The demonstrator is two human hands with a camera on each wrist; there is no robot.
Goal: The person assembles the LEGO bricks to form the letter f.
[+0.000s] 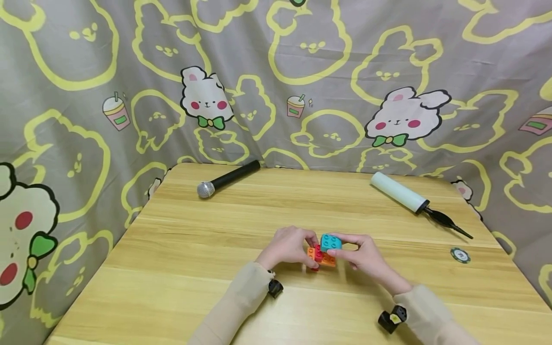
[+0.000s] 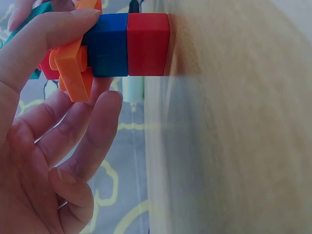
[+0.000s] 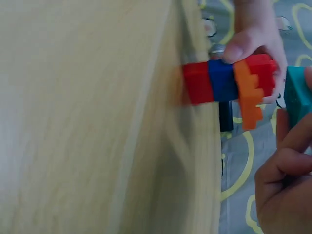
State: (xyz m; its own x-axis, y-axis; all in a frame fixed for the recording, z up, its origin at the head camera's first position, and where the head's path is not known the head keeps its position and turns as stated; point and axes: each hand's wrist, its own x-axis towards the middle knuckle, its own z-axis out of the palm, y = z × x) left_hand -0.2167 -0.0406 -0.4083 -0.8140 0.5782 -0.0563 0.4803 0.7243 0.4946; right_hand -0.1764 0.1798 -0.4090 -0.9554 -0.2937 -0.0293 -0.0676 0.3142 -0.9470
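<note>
My left hand (image 1: 288, 247) grips a small stack of toy building bricks, thumb on its near side. In the left wrist view the stack has a red brick (image 2: 148, 45) at the bottom, a blue brick (image 2: 108, 45) above it and a flat orange piece (image 2: 74, 80) over that. Another red brick (image 3: 263, 73) tops the orange piece in the right wrist view. My right hand (image 1: 366, 256) pinches a teal brick (image 1: 331, 242) between thumb and fingers. The right wrist view shows a gap between the teal brick (image 3: 296, 95) and the stack, whose base stands at the tabletop.
At the back left of the wooden table (image 1: 164, 278) lies a black microphone (image 1: 233, 177). A pale blue hand pump (image 1: 398, 192) with a black nozzle lies back right, a poker chip (image 1: 460, 255) nearer. A patterned curtain (image 1: 258, 57) hangs behind the table.
</note>
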